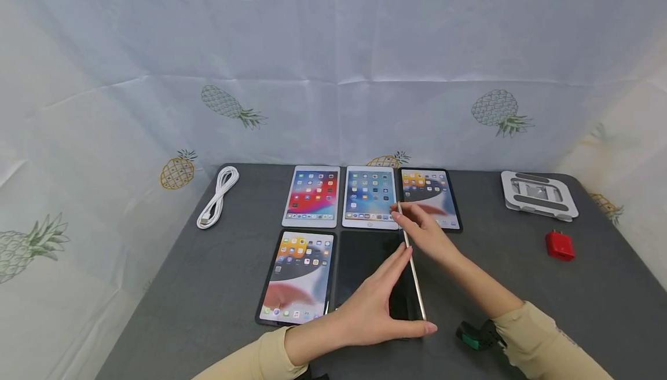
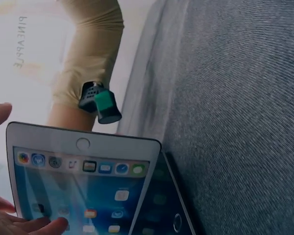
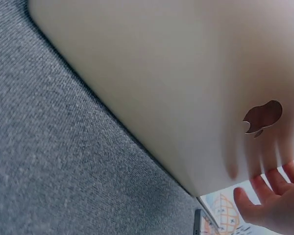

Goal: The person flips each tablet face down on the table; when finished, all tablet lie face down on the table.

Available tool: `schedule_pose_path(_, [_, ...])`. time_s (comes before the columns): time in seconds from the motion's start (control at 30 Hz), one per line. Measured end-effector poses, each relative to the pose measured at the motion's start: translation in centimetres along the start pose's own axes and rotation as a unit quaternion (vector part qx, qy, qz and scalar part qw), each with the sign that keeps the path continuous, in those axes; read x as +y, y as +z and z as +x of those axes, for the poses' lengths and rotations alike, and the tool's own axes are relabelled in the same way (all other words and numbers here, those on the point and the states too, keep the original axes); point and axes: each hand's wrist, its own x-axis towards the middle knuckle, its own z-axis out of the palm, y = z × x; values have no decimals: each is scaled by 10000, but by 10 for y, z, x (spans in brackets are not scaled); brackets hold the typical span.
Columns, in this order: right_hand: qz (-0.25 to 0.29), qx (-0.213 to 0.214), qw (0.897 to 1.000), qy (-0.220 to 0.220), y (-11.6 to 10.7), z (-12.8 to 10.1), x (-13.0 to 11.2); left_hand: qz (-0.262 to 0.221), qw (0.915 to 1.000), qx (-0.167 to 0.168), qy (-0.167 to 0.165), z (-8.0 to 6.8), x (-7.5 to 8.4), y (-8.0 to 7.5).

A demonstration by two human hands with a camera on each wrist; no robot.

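tilted edge: silver-backed, white-framed tablet (image 3: pixel 152 88)
right hand (image 1: pixel 427 234): clamped on far end
left hand (image 1: pixel 372 310): straight fingers against screen, thumb apart
room: grey tabletop (image 1: pixel 599 310), rightward
partly hidden: black-screened tablet (image 1: pixel 359 258)

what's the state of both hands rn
Left hand: holding the tablet that stands on edge.
Right hand: holding the same tablet near its far end.

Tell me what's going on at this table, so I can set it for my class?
A person's left hand and right hand are holding a white-framed tablet up on its long edge, lit screen to the left. Next to it a dark tablet lies flat, with another lit tablet on its left and three lit tablets in the far row. A white cable lies far left; a folded stand and a red charger lie on the right.
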Motion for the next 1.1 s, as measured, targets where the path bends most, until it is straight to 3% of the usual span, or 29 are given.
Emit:
schedule_pose_path(0.17, [-82, 16, 9999, 121, 6, 2, 1, 228, 9997, 90, 47, -4, -4, -2])
schedule_pose_path(0.47, [-338, 208, 9992, 28, 14, 6, 1, 293, 9977, 258, 554, -8, -18, -5])
schedule_pose_path(0.73, [-353, 312, 9988, 123, 21, 9, -1, 177, 9978, 294, 564, -11, -23, -10])
schedule_pose_path(1.1, [-774, 247, 9963, 275, 24, 14, -2, 224, 9959, 354, 799, -14, -33, -15])
